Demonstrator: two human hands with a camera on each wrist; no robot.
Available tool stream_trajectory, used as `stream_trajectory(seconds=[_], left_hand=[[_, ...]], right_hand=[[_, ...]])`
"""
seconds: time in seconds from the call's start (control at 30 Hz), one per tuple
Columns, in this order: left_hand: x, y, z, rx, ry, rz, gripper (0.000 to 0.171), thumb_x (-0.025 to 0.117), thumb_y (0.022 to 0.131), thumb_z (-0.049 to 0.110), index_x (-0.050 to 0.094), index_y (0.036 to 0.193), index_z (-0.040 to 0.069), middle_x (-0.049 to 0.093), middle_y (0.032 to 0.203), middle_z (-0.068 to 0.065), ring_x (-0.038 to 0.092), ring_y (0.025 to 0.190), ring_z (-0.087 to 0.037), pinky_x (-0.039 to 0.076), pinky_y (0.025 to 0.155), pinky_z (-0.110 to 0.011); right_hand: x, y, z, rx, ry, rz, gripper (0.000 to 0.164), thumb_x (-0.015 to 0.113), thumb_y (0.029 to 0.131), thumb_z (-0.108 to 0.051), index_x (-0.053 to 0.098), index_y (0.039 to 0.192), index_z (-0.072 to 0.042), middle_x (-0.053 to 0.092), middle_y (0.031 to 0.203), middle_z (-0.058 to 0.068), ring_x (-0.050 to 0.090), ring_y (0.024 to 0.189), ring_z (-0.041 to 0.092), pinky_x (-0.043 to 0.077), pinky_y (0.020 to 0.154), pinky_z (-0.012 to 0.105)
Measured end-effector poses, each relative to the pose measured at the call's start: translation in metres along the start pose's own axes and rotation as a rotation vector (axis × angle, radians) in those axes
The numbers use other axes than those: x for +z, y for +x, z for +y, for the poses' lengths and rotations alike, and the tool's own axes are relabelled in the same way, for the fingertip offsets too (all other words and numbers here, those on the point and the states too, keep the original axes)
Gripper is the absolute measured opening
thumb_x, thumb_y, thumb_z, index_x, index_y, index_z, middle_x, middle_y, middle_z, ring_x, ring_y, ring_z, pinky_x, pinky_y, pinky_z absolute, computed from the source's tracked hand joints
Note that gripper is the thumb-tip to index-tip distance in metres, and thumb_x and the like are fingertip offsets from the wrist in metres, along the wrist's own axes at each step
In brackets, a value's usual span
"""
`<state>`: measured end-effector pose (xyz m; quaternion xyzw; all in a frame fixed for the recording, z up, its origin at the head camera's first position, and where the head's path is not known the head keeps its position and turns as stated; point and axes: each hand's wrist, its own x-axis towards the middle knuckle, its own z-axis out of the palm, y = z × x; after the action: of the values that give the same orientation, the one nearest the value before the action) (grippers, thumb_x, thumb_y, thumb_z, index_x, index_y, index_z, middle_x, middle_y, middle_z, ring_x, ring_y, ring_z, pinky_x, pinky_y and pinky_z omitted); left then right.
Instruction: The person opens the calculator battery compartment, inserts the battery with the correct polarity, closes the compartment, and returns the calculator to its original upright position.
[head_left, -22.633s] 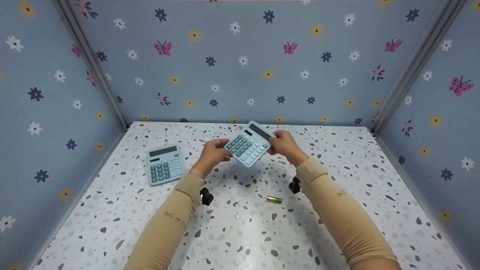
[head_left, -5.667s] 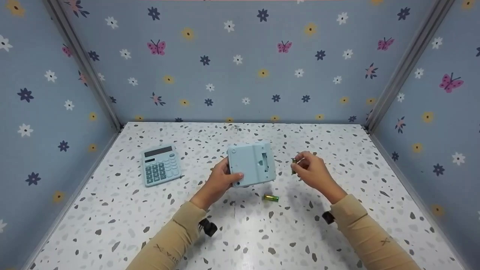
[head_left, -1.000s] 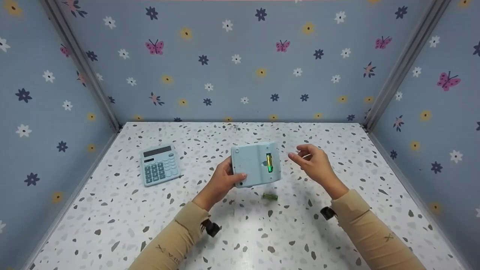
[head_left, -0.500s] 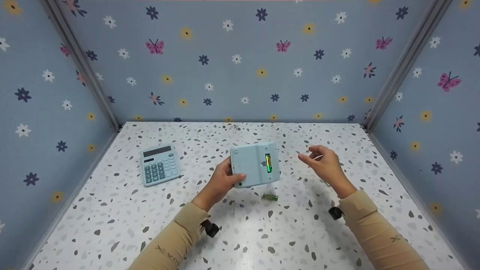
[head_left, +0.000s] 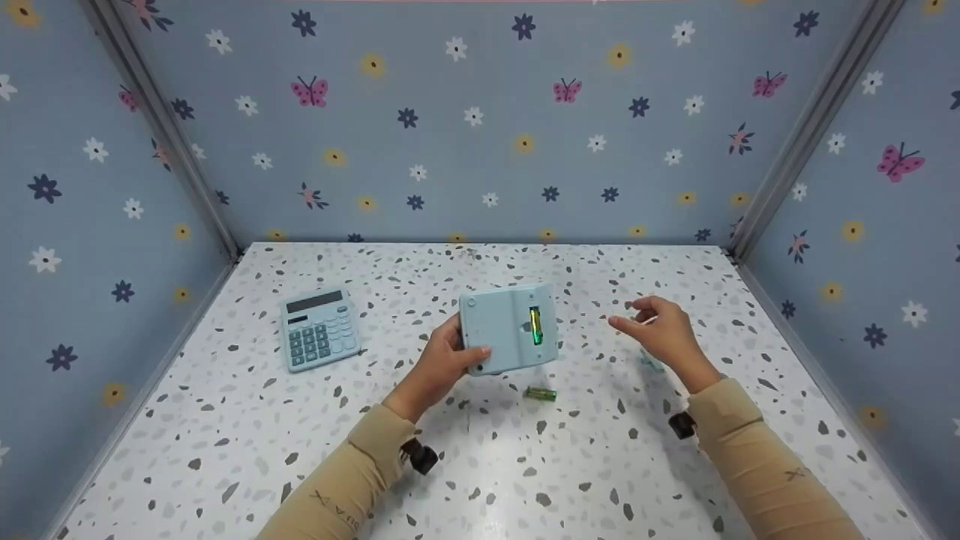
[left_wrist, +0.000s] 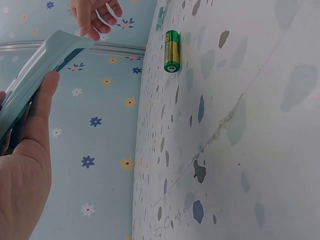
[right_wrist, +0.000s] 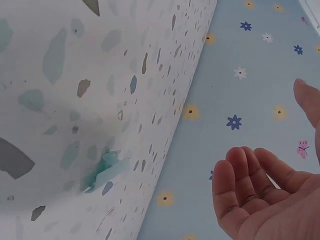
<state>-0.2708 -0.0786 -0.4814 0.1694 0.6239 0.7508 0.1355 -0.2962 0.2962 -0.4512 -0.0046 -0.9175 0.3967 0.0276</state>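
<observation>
Calculator (head_left: 495, 330) is pinched by my left fingers (head_left: 450, 330), uncovered battery (head_left: 535, 325) sitting in its back; right fingers (right_wrist: 227, 190) loosely curled, empty, right of it. Tipping it might dump the battery imo.

Head view downward, wrist views close; tabletop (head_left: 480, 480) shared.

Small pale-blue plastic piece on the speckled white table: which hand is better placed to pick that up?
Probably the right hand: it looks empty and sits nearer the piece, while the left hand grips the overturned pale-blue plastic calculator.
</observation>
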Motion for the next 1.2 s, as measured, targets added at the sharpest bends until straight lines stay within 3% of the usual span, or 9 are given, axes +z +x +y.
stream_trajectory(seconds=[0.3,0.8,1.03,1.2], left_hand=[[0.000,0.001,0.000,0.000,-0.012,0.008,0.079,0.067,0.100,-0.002,0.030,0.169,0.005,0.049,0.162,-0.027,0.054,0.147,-0.044,0.056,0.115,-0.054],[0.001,0.000,0.001,-0.011,0.015,0.007,0.080,0.068,0.101,0.001,0.028,0.170,0.006,0.047,0.164,-0.026,0.052,0.149,-0.046,0.056,0.115,-0.055],[0.001,0.000,0.001,-0.002,0.019,0.005,0.078,0.068,0.100,0.000,0.030,0.169,0.004,0.049,0.163,-0.027,0.054,0.147,-0.046,0.057,0.113,-0.054],[0.001,0.001,0.000,-0.013,0.014,0.005,0.079,0.067,0.100,0.000,0.030,0.170,0.007,0.049,0.163,-0.025,0.054,0.148,-0.045,0.057,0.114,-0.054]], right_hand=[[-0.003,0.005,0.016,0.073,-0.055,-0.061,0.080,0.081,0.097,-0.049,0.057,0.148,0.007,0.059,0.143,0.032,0.059,0.128,0.045,0.054,0.107,0.060],[-0.010,0.015,0.044,0.169,-0.164,-0.148,0.071,0.083,0.096,-0.035,0.059,0.143,0.012,0.061,0.129,0.030,0.062,0.105,0.035,0.056,0.088,0.048],[-0.010,0.016,0.055,0.217,-0.198,-0.180,0.069,0.083,0.095,-0.032,0.058,0.141,0.013,0.062,0.130,0.032,0.064,0.110,0.038,0.057,0.092,0.052],[-0.011,0.016,0.062,0.266,-0.203,-0.221,0.067,0.081,0.096,-0.029,0.057,0.142,0.015,0.059,0.141,0.036,0.064,0.123,0.044,0.056,0.104,0.058]])
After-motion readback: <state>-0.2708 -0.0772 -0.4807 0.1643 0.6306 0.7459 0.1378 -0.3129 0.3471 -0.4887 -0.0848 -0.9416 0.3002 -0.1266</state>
